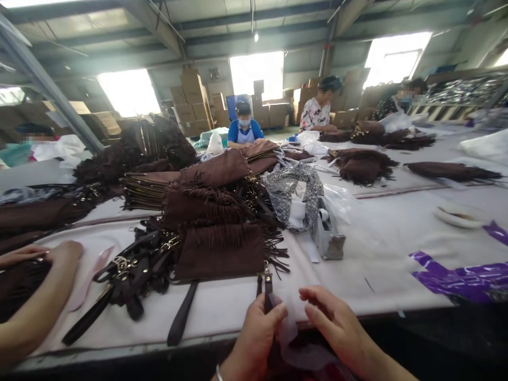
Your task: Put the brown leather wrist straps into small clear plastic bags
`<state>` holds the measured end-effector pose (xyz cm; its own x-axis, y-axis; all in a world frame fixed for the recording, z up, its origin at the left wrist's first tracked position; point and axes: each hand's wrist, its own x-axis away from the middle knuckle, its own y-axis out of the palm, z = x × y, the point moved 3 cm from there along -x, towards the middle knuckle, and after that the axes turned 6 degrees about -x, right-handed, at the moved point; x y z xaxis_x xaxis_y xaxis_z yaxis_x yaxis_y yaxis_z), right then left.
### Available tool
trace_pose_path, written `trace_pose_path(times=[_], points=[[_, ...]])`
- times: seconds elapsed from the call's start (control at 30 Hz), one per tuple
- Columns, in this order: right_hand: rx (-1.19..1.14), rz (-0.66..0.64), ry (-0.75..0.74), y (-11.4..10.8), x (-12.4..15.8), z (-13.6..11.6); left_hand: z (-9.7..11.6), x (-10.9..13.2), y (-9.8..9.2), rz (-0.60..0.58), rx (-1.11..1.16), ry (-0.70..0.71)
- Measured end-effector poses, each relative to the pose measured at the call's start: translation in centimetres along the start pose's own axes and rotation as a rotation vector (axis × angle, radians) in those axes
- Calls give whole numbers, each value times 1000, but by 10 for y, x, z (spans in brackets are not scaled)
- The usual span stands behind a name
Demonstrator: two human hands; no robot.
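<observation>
My left hand (pixel 260 330) is closed on a dark brown wrist strap (pixel 269 288) with a gold clasp at its top. The strap reaches up to the corner of a brown fringed pouch (pixel 222 254) lying flat on the table. A thin translucent sheet (pixel 289 325) hangs between my hands, touching the left one. My right hand (pixel 337 330) is held just right of the strap, its fingers slightly bent and apart, with nothing visible in them. Left of the pouch lies a heap of dark straps (pixel 138 264) with gold clips; one loose strap (pixel 182 315) points toward the table edge.
Behind the pouch rise stacked brown pouches (pixel 214 172). A tape dispenser (pixel 329 241) stands beside grey patterned cloth (pixel 286 196). Purple plastic (pixel 456 275) lies at right. A co-worker's arms (pixel 47 286) are at left near a pink comb (pixel 93 275); other people sit across the table.
</observation>
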<state>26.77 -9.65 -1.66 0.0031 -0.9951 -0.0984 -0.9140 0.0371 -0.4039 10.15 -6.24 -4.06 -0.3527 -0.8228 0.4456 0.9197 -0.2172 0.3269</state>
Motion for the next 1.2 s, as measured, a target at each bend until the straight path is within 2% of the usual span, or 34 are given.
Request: trace_pose_path(times=[0.07, 0.13, 0.27, 0.4, 0.53, 0.63, 0.8, 0.87, 0.93, 1.0, 1.03, 1.1, 1.2], points=[[-104, -71, 182, 6, -10, 0, -1, 1, 5, -38, -3, -9], [-193, -137, 302, 14, -17, -3, -1, 3, 10, -80, -10, -20], [-533, -77, 500, 23, -16, 0, -3, 6, 5, -95, -53, -28], [-792, -70, 526, 21, -8, 8, -9, 6, -6, -92, -61, -68], [-883, -133, 519, 21, -6, 3, -11, 4, -3, -117, 32, -81], [-850, -202, 528, 24, -4, -3, -12, 3, 2, -143, 71, -85], [-708, -101, 502, 18, 0, 2, -14, 6, -3, -129, -68, -91], [-548, -63, 445, 11, 2, 5, -10, 14, -5, -192, -160, -108], [-354, -31, 378, 4, 5, 6, 1, 24, -6, -306, -251, -112], [-218, -25, 353, 1, 9, 5, 14, 32, -6, -401, -274, -124], [-175, -28, 357, 2, 11, 5, 21, 33, -7, -407, -248, -134], [-128, -37, 383, 5, 15, 2, 33, 31, -8, -321, -149, -125], [-145, -50, 440, 13, 18, -5, 42, 21, -6, -98, -50, -35]])
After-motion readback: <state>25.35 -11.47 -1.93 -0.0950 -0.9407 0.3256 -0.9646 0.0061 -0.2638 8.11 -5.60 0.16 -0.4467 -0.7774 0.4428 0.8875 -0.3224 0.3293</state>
